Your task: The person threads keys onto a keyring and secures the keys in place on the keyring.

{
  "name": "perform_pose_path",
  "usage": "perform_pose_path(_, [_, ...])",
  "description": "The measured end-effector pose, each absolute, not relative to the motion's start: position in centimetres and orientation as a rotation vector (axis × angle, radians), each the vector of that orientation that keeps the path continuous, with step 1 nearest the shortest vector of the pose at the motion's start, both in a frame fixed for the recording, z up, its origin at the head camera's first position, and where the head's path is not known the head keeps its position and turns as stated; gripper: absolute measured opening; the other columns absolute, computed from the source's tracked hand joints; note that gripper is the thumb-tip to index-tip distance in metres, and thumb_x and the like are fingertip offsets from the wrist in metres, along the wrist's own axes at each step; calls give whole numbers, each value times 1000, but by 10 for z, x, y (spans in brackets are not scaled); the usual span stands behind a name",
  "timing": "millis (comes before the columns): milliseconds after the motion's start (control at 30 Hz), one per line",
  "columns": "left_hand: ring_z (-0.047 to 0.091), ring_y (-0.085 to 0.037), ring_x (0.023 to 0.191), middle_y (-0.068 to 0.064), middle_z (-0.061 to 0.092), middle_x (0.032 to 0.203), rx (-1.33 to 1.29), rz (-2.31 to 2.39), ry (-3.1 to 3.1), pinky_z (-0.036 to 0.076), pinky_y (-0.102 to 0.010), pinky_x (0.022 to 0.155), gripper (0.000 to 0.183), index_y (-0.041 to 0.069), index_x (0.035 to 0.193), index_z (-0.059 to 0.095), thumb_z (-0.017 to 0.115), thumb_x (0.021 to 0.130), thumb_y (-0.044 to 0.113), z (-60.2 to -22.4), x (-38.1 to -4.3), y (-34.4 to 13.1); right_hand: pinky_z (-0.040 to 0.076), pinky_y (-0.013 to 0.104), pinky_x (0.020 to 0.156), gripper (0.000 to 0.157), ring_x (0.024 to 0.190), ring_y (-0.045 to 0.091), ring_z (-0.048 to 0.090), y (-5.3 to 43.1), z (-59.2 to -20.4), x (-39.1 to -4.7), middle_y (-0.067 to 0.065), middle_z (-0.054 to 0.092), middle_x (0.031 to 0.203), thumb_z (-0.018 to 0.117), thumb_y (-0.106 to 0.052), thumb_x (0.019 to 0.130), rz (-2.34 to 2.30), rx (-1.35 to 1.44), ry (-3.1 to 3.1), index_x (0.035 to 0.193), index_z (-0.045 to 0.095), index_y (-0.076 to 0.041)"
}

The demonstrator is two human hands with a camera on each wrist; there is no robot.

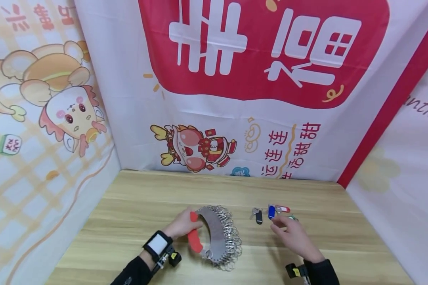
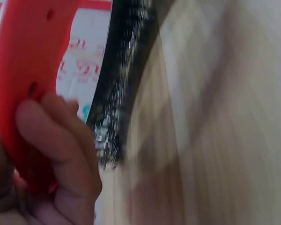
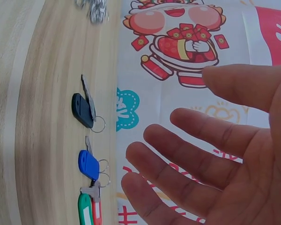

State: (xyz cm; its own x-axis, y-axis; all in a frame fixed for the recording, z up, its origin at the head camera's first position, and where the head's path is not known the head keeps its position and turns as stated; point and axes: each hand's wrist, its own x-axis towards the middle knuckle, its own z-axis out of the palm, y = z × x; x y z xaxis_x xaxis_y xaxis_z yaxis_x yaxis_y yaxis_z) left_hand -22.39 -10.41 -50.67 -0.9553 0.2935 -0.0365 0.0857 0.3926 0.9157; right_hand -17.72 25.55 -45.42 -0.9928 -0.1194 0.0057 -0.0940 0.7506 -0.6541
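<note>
My left hand (image 1: 181, 225) grips the red handle (image 1: 194, 240) of a curved grey metal key holder (image 1: 217, 234). Many wire rings (image 1: 235, 239) line the holder's outer edge. In the left wrist view, fingers curl round the red handle (image 2: 33, 51), and the ringed edge is blurred. My right hand (image 1: 295, 237) holds nothing; its fingers are spread in the right wrist view. Near its fingertips lie keys with a blue tag (image 1: 271, 212), a red tag (image 1: 283, 209) and a partly hidden green tag (image 1: 293, 218). Left of these lies a key with a black tag (image 1: 258, 217).
The wooden table (image 1: 146, 190) meets a printed cloth backdrop (image 1: 128, 130) at its far edge. More printed cloth walls stand at the left (image 1: 28, 178) and right (image 1: 396, 178). A small camera device is strapped to each wrist.
</note>
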Motion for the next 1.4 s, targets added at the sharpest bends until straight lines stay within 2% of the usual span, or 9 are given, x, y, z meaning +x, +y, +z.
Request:
perform_pose_path(133, [49, -12, 58, -5, 47, 76, 277, 1550, 2471, 45, -27, 50, 34, -1, 95, 45, 73, 80, 10, -506, -216, -122, 51, 38, 79, 30, 95, 18, 60, 255, -456, -178, 5, 65, 103, 64, -23, 90, -1054, -169, 2909, 114, 63, -4])
perform_pose_path(367, [49, -13, 53, -5, 49, 72, 207, 1379, 2572, 44, -28, 46, 33, 1, 93, 46, 73, 79, 12, -500, -207, -145, 50, 37, 76, 27, 89, 16, 60, 257, -455, -188, 0, 64, 95, 65, -20, 89, -983, -224, 2865, 111, 63, -5])
perform_pose_path(500, [48, -14, 53, -4, 49, 69, 147, 1236, 2700, 42, -28, 45, 31, 5, 86, 50, 76, 75, 17, -498, -208, -153, 50, 35, 71, 21, 85, 16, 59, 262, -453, -196, 2, 63, 92, 64, -16, 90, -956, -220, 2835, 107, 63, -4])
perform_pose_path(700, [48, -14, 51, -3, 51, 64, 94, 1108, 2780, 40, -28, 45, 28, 9, 76, 53, 76, 76, 24, -494, -212, -159, 49, 42, 72, 27, 86, 22, 60, 268, -449, -203, 8, 64, 93, 62, -19, 90, -849, -191, 2843, 110, 62, 0])
perform_pose_path(933, [50, -17, 58, -4, 57, 75, 91, 974, 2855, 40, -31, 52, 26, 6, 93, 61, 67, 86, 30, -462, -225, -150, 49, 40, 71, 32, 85, 20, 59, 265, -437, -215, 8, 64, 96, 60, -26, 92, -938, -179, 2820, 112, 62, -1])
perform_pose_path(1067, [51, -17, 61, -3, 60, 76, 156, 1027, 2825, 41, -31, 53, 25, 10, 91, 62, 63, 90, 35, -450, -238, -136, 49, 40, 72, 36, 86, 19, 58, 257, -434, -224, 9, 63, 99, 58, -31, 93, -962, -165, 2836, 115, 61, -2])
perform_pose_path(1233, [55, -15, 72, -5, 64, 88, 313, 1113, 2739, 45, -32, 63, 25, 13, 94, 64, 58, 93, 37, -446, -246, -118, 49, 40, 72, 40, 83, 18, 60, 246, -439, -231, 9, 63, 101, 56, -35, 94, -939, -126, 2825, 117, 59, -3])
perform_pose_path(1400, [58, -15, 78, -4, 65, 90, 441, 1124, 2720, 47, -36, 70, 31, 11, 98, 65, 54, 95, 40, -443, -248, -102, 49, 41, 72, 35, 85, 19, 60, 234, -445, -238, 9, 64, 99, 59, -31, 93, -921, -122, 2824, 114, 61, -3])
